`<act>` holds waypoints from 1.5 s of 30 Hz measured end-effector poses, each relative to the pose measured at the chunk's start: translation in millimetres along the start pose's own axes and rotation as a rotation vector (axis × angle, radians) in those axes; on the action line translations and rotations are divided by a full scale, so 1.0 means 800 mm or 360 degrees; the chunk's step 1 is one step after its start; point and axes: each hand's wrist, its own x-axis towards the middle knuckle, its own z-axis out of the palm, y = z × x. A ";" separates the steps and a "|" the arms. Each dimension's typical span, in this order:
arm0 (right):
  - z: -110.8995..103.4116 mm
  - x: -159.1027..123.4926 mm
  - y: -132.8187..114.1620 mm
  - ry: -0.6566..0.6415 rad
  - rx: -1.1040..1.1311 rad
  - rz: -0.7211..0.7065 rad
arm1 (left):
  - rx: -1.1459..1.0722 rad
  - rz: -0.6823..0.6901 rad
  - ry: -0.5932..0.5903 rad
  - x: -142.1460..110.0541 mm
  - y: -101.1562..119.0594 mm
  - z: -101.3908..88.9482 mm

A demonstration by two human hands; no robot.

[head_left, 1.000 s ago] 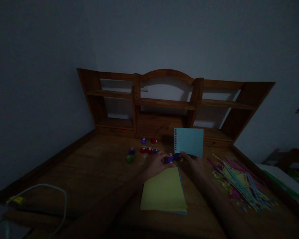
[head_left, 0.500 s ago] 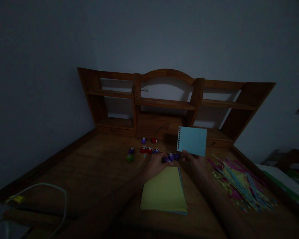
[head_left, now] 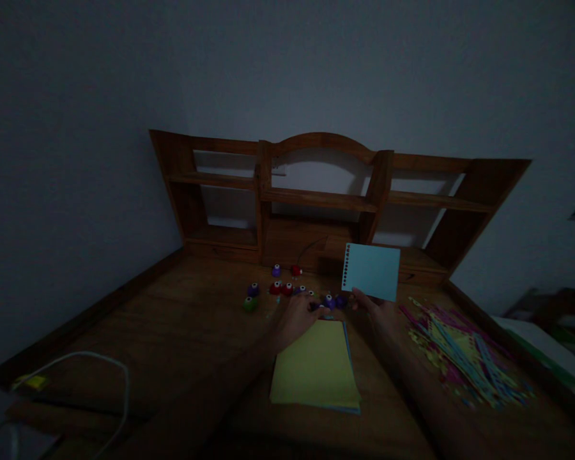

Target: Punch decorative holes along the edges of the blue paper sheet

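Note:
My right hand pinches the lower left edge of a light blue sheet, held raised. A column of small punched holes runs down the sheet's left side. My left hand curls its fingers and thumb around a dark purple craft punch, partly hidden by them. Another purple punch stands just to its right, between the hands. Beneath both wrists lies a stack of yellow paper with blue edges showing under it.
Red punches, a green punch and several purple ones stand behind and left of my left hand. Colored paper strips are heaped at right. A wooden shelf unit lines the back. A white cable loops at front left.
The blue sheet and my right hand have shifted slightly to the right. My left hand has moved only a little and stays at the purple punch.

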 end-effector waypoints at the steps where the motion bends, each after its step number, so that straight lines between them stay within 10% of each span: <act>1: -0.001 0.001 0.002 -0.0001 -0.0010 -0.0017 | 0.0014 -0.0002 0.0009 0.000 0.000 0.000; 16: -0.002 0.000 -0.003 0.0000 -0.0020 -0.0029 | -0.0096 0.0045 0.0267 0.008 -0.013 0.001; 27: 0.001 -0.001 -0.007 0.0053 -0.0110 -0.0048 | 0.0144 -0.0281 0.0888 0.056 -0.106 -0.079; 45: -0.009 0.006 0.007 -0.0020 -0.0142 -0.0039 | 0.0174 -0.0030 0.0064 0.036 -0.123 -0.092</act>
